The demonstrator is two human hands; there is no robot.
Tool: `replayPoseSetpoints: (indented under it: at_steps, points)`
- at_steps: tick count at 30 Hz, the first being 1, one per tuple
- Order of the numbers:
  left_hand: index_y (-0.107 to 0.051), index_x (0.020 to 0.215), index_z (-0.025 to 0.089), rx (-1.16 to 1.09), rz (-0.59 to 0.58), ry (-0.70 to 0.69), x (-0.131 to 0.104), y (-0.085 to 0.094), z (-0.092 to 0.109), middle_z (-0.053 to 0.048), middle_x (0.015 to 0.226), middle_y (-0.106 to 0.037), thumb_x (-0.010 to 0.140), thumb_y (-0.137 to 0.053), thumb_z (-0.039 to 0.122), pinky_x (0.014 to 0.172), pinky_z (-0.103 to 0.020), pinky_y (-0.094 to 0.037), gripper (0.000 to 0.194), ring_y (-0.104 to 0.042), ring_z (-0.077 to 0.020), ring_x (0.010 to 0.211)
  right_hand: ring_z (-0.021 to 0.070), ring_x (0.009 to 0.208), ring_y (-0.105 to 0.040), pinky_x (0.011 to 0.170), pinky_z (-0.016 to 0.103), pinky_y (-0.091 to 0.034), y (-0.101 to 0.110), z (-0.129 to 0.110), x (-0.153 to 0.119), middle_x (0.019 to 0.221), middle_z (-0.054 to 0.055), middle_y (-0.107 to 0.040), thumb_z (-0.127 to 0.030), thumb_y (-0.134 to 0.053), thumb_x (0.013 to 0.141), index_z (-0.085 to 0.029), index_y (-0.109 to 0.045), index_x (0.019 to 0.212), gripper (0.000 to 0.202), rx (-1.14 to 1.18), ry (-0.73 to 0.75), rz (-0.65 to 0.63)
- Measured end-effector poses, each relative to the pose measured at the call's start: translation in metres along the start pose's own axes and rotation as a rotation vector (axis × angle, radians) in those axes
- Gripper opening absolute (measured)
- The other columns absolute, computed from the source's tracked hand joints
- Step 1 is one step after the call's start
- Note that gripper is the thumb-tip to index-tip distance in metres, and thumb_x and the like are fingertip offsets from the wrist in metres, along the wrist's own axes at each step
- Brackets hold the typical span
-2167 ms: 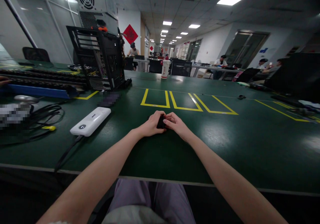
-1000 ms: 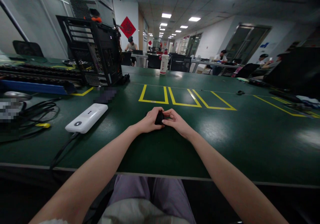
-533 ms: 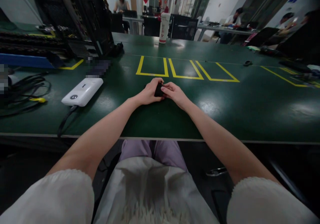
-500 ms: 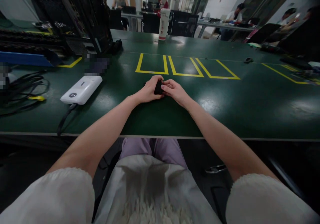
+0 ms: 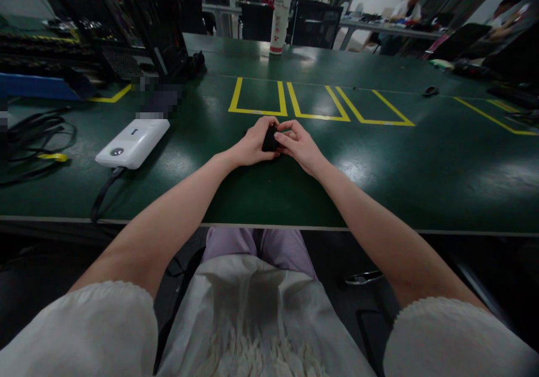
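1. Head view: black part (image 5: 269, 139) held between both hands, just above or on green table (image 5: 269, 197); contact with table can't be told.
2. Part gripped by left hand (image 5: 255, 142), fingers and thumb curled round it.
3. Part's right side pinched by fingertips of right hand (image 5: 301, 146); most of part hidden.
4. 3 tape outlines (image 5: 323, 118) laid just beyond hands.
5. Bottle (image 5: 278, 26) stood upright farther back.
6. White power bank (image 5: 133, 144) placed left of hands, cable (image 5: 107, 189) plugged in.
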State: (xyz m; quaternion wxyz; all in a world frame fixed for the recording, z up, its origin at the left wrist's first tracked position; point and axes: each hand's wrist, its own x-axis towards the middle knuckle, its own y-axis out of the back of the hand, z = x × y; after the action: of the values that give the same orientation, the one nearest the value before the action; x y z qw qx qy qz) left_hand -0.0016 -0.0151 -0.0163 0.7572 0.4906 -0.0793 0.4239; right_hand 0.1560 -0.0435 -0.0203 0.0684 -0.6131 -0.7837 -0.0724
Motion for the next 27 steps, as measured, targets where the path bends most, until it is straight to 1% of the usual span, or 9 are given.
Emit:
replayPoseSetpoints:
  at_steps: [2,4,8,10,12,14,17,22,27]
  points:
    - [-0.035,0.109,0.013,0.016,-0.006,0.022,-0.0002,0.0009,0.002,-0.01,0.106,-0.042,0.06,-0.065,0.021,0.09,-0.042,-0.035,0.058,-0.044,-0.0263,0.103,0.0131,0.08,-0.054,0.073,0.031,-0.046,0.0003,-0.0007,0.0012,0.082,-0.002,-0.055,-0.033,-0.059,0.07,-0.021,-0.05,0.087,0.023,0.019,-0.049,0.028]
    - [-0.034,0.11,0.014,0.038,-0.011,0.031,-0.0006,0.0015,0.0033,-0.01,0.106,-0.043,0.061,-0.064,0.022,0.09,-0.041,-0.036,0.058,-0.045,-0.0254,0.102,0.0146,0.085,-0.054,0.077,0.034,-0.045,0.0022,-0.0026,0.001,0.088,0.001,-0.056,-0.032,-0.059,0.071,-0.02,-0.052,0.088,0.022,0.008,-0.067,0.002]
    - [-0.031,0.112,0.017,0.082,-0.011,0.046,-0.0015,0.0022,0.0038,-0.009,0.109,-0.043,0.064,-0.062,0.024,0.09,-0.04,-0.037,0.057,-0.045,-0.0241,0.102,0.0141,0.09,-0.053,0.085,0.033,-0.042,0.0066,-0.0078,-0.0024,0.09,-0.001,-0.056,-0.022,-0.066,0.064,-0.023,-0.051,0.088,0.028,-0.014,0.032,-0.071]
    - [-0.031,0.112,0.018,0.087,-0.013,0.049,-0.0017,0.0027,0.0042,-0.009,0.109,-0.043,0.065,-0.062,0.025,0.09,-0.04,-0.038,0.057,-0.046,-0.0243,0.102,0.0144,0.088,-0.054,0.081,0.032,-0.044,0.0068,-0.0094,-0.0036,0.088,-0.001,-0.056,-0.026,-0.063,0.067,-0.023,-0.05,0.089,0.025,-0.021,0.017,-0.082]
    - [-0.032,0.112,0.019,0.088,-0.014,0.051,-0.0019,0.0034,0.0049,-0.008,0.108,-0.043,0.064,-0.063,0.026,0.09,-0.041,-0.037,0.057,-0.046,-0.0245,0.102,0.0129,0.08,-0.054,0.076,0.032,-0.045,0.0053,-0.0096,-0.0031,0.085,-0.001,-0.054,-0.031,-0.059,0.07,-0.022,-0.051,0.083,0.018,-0.046,0.018,-0.033]
    - [-0.032,0.112,0.019,0.088,-0.015,0.057,-0.002,0.0039,0.0057,-0.008,0.109,-0.043,0.064,-0.063,0.027,0.09,-0.042,-0.037,0.058,-0.045,-0.0248,0.102,0.0115,0.075,-0.054,0.073,0.03,-0.045,0.0036,-0.0082,-0.0011,0.084,-0.002,-0.053,-0.031,-0.061,0.068,-0.021,-0.051,0.079,0.018,-0.084,0.041,0.021]
    - [-0.032,0.113,0.018,0.09,-0.021,0.077,-0.0023,0.0042,0.0069,-0.009,0.111,-0.042,0.065,-0.063,0.027,0.09,-0.042,-0.037,0.059,-0.045,-0.0253,0.103,0.0126,0.079,-0.054,0.075,0.03,-0.044,0.0028,-0.0051,0.0024,0.09,0.0,-0.054,-0.03,-0.062,0.068,-0.021,-0.051,0.085,0.022,-0.117,0.028,0.048]
    - [-0.031,0.114,0.018,0.078,-0.038,0.089,-0.0027,0.0051,0.0089,-0.009,0.111,-0.042,0.065,-0.062,0.028,0.091,-0.042,-0.036,0.058,-0.045,-0.0254,0.104,0.0138,0.084,-0.055,0.08,0.033,-0.043,0.0055,-0.0051,0.002,0.094,0.001,-0.055,-0.029,-0.058,0.072,-0.021,-0.052,0.09,0.02,-0.136,0.025,-0.029]
    - [-0.032,0.114,0.018,0.07,-0.038,0.094,-0.002,0.0059,0.0099,-0.01,0.111,-0.042,0.065,-0.062,0.027,0.092,-0.043,-0.035,0.058,-0.044,-0.0257,0.104,0.0146,0.089,-0.055,0.078,0.032,-0.045,0.0073,-0.0091,-0.0026,0.091,-0.001,-0.055,-0.026,-0.061,0.069,-0.024,-0.049,0.09,0.024,-0.088,0.027,-0.085]
